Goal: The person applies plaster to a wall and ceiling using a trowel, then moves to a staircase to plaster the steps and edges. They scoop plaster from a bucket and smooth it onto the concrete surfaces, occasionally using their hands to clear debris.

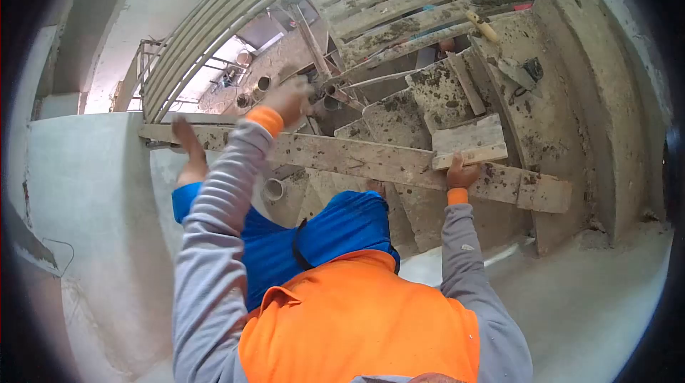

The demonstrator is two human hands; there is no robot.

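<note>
My right hand (462, 173) is closed on the lower edge of a square wooden board (469, 134), whose pale face is smeared with mortar. Beneath it runs a long, mortar-spotted plank (342, 157), laid across the stairwell. My left hand (289, 100) is raised above the plank's left part, near grey pipes (328, 103). Motion blurs its fingers, so whether it holds anything cannot be made out. On the step to the right lies a trowel-like tool (516, 73), and farther up is a tool with a yellowish handle (483, 27).
Concrete steps (578, 112) rise on the right. Mortar-splashed wooden slats (421, 4) span the far side. My bare foot (188, 142) is at the plank's left end. Open pipe ends (273, 189) stand near the wall. A smooth plastered wall (85, 190) is at left.
</note>
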